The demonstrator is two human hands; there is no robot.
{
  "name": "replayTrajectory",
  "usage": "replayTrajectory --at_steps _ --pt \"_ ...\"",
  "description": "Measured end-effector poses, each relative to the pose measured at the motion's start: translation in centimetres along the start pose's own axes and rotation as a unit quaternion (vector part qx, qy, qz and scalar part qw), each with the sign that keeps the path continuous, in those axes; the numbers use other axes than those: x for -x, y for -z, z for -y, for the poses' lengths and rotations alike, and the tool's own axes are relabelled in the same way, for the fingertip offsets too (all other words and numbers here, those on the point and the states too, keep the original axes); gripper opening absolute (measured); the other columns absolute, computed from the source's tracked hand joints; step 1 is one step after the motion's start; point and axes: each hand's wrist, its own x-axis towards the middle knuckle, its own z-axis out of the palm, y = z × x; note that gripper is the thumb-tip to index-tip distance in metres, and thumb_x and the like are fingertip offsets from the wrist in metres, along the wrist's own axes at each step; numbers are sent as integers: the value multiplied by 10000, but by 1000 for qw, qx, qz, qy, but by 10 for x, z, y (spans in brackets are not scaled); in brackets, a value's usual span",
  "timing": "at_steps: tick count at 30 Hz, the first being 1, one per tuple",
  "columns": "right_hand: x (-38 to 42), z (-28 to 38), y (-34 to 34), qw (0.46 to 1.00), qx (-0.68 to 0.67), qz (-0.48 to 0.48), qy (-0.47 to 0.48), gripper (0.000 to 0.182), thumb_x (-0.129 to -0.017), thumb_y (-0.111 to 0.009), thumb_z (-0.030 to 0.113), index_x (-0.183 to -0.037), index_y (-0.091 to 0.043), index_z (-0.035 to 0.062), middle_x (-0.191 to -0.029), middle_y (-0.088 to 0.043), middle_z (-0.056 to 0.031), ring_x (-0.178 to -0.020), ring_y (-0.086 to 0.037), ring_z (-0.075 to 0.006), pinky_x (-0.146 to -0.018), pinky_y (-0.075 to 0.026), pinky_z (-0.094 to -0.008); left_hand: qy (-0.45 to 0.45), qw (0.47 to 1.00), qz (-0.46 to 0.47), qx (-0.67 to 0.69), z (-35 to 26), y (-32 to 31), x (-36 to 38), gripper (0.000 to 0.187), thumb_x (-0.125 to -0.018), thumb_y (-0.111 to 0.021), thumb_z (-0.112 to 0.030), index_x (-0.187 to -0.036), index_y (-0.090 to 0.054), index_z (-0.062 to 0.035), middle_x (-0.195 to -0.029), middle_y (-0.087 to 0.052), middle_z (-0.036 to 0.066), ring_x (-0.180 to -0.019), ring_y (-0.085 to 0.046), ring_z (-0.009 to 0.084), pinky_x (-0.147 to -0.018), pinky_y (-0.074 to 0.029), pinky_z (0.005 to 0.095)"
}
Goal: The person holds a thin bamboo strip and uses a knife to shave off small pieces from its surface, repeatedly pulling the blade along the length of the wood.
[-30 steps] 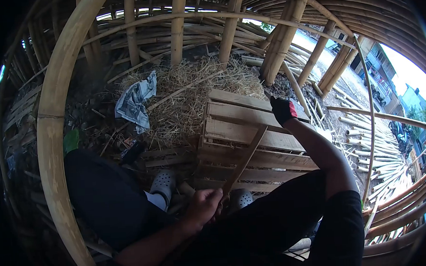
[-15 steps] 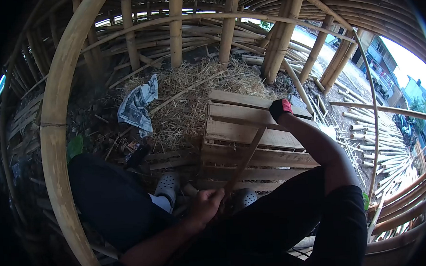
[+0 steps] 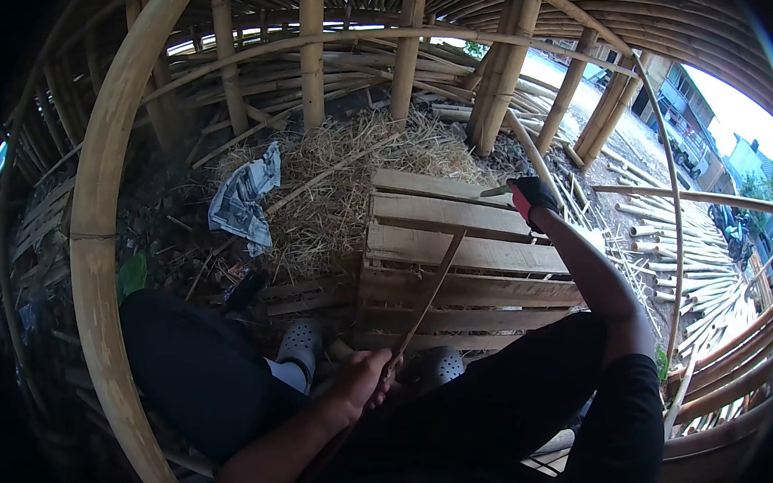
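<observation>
My left hand (image 3: pixel 365 380), bare, is closed round the lower part of a long, thin bamboo strip (image 3: pixel 435 293). The strip slants up and away from my lap, its far end over a crate-like stand of wooden slats (image 3: pixel 457 253). At the far right corner of the slats is my right hand (image 3: pixel 533 200) in a red and black glove. Its fingers are wrapped round a knife (image 3: pixel 495 190), whose short greyish blade points left; the handle is hidden in the glove. The knife and the strip are apart.
A curved bamboo pole (image 3: pixel 99 256) rises close on my left. Straw (image 3: pixel 331 192) and a crumpled newspaper (image 3: pixel 246 199) lie beyond my knees. Bamboo posts (image 3: pixel 504 69) stand ahead, and cut bamboo poles (image 3: pixel 667 262) are spread on the right. My grey clogs (image 3: pixel 300 344) are below.
My right hand has turned and shifted slightly right, bringing the knife blade into sight. The strip has rotated to show a narrower side, and my left hand has moved slightly left.
</observation>
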Motion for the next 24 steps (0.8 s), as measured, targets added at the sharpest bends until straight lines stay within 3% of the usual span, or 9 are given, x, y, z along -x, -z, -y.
replayTrajectory --at_steps 1,3,5,10,11,13,16,19,24 --pt "-1 -4 7 1000 0 0 -1 423 -900 -494 465 -888 -725 111 -904 -689 -169 -885 -662 -331 -778 -502 -436 0 1000 0 -1 -1 -1 1 286 -960 -425 -320 -890 -587 -94 -545 -473 -5 -400 -426 86 -358 -311 228" --pt "3 -13 29 956 -102 -193 198 495 -915 -412 506 -769 -630 87 -707 -627 -127 -665 -606 -310 -648 -448 -457 8 1000 0 -1 -2 -3 3 281 -960 -432 -324 -889 -588 -102 -549 -478 -2 -400 -424 85 -362 -308 227" --pt "31 13 97 988 -21 -60 142 448 -897 -466 495 -1009 -706 134 -999 -683 -144 -912 -642 -350 -797 -491 -443 -2 1000 12 1 4 -2 -3 278 -959 -436 -328 -889 -589 -106 -551 -480 -1 -401 -426 87 -363 -312 229" --pt "59 43 133 990 82 89 67 416 -889 -512 473 -866 -731 119 -908 -697 -138 -893 -664 -308 -782 -505 -423 -11 1000 26 -8 7 -4 -9 279 -960 -450 -340 -888 -590 -109 -558 -485 2 -399 -429 89 -366 -324 229" --pt "58 43 127 978 126 111 124 386 -884 -526 466 -893 -734 142 -914 -705 -99 -880 -667 -289 -774 -508 -413 -2 1000 19 -8 7 -5 -9 282 -961 -453 -343 -888 -590 -108 -557 -485 0 -398 -430 89 -368 -329 227" --pt "54 38 110 967 160 74 183 425 -890 -512 500 -947 -727 138 -954 -702 -104 -922 -671 -284 -820 -520 -420 7 1000 11 -9 4 -7 -8 285 -962 -455 -346 -888 -590 -106 -556 -484 -2 -398 -431 89 -371 -334 225" --pt "55 35 116 938 196 108 264 422 -909 -492 489 -958 -725 140 -933 -702 -92 -914 -672 -284 -811 -525 -418 12 1000 12 -7 8 -9 -10 282 -959 -460 -348 -888 -590 -109 -554 -480 -4 -400 -434 90 -375 -340 225" --pt "66 46 133 917 232 192 261 422 -925 -481 471 -945 -729 130 -915 -699 -88 -909 -670 -293 -802 -528 -416 -5 1000 25 -10 9 -9 -14 285 -955 -464 -359 -888 -588 -112 -551 -474 -5 -406 -436 92 -374 -338 230" --pt "62 33 116 900 255 212 285 407 -899 -508 477 -902 -730 136 -896 -698 -91 -885 -675 -275 -766 -533 -408 2 999 21 -32 6 -13 -14 284 -949 -454 -343 -872 -570 -95 -548 -465 -1 -396 -409 87 -375 -319 229"
